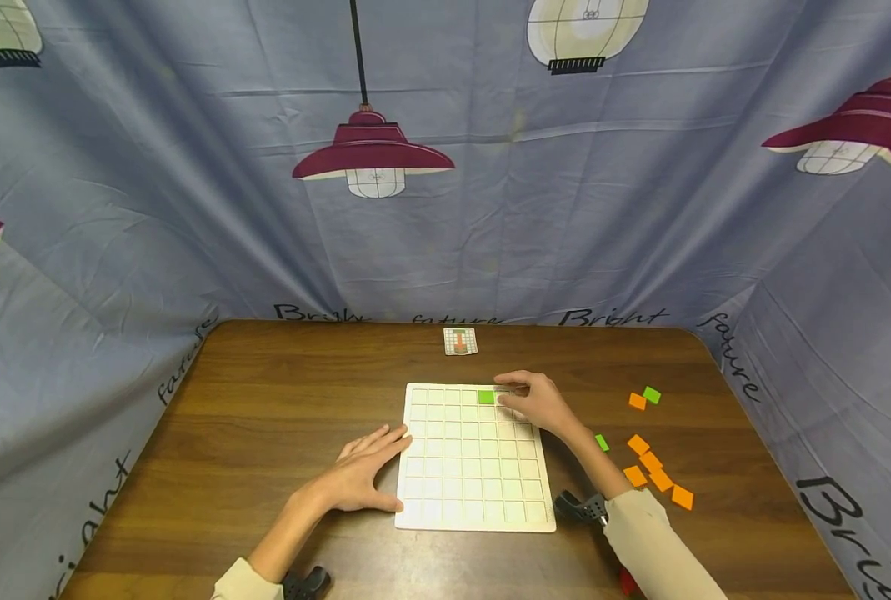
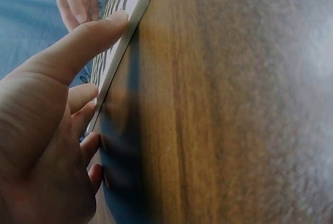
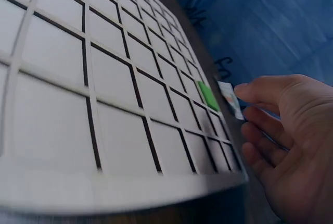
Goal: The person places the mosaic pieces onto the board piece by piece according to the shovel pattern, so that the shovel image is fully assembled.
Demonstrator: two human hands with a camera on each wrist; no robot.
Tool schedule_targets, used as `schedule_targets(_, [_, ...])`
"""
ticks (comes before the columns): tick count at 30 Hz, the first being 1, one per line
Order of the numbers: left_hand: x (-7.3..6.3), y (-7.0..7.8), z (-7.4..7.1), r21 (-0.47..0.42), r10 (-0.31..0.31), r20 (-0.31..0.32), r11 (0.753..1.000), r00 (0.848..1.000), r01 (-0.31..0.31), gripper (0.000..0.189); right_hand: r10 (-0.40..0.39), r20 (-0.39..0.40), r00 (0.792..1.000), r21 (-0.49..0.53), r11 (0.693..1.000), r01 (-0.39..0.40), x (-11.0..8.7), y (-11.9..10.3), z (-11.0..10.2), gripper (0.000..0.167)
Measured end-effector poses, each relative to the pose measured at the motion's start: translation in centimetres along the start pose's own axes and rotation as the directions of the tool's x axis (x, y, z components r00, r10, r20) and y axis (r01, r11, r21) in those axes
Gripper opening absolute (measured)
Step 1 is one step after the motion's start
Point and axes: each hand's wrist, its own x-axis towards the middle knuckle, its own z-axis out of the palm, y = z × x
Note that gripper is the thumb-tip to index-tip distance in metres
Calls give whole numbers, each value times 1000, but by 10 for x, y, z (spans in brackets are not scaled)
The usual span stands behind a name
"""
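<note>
A white square board [image 1: 471, 483] with a raised grid lies on the wooden table. One green square tile [image 1: 486, 397] sits in a cell of its far row, right of the middle. My left hand [image 1: 358, 477] rests at the board's left edge, thumb [image 2: 112, 28] on the near part of the rim and fingers spread along the side. Over the board's far right corner is my right hand [image 1: 541, 403], just right of the green tile. Its fingers are loosely bent, and nothing shows between thumb and fingertips in the right wrist view.
Several orange tiles [image 1: 651, 461] lie scattered on the table to the right. A green tile [image 1: 651, 395] is beside one of them, and another green tile [image 1: 602, 442] lies near my right forearm. Behind the board is a small patterned card [image 1: 460, 342]. A red object [image 1: 627, 581] shows partly under my right sleeve.
</note>
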Motion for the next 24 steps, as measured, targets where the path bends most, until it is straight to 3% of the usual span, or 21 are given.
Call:
schedule_targets(5, [-1,2,2,-3,-7,1,1000,1000,7,95,-9,-28,1000,-10,1000,9,-23,1,-20,39])
schedule_targets(15, [-2,3,0,-6,6,-9,1000,1000,-7,94,38,-109,993,-62,997,-45,-78,13,-63,43])
schedule_targets(20, [-2,2,0,-3,7,-12,1000,1000,-7,94,79,-157,984,-122,988,-98,-101,23,-77,44])
schedule_targets(24, [-2,0,0,5,14,-21,1000,1000,-14,94,112,-169,979,-104,986,-130,-113,31,-82,44])
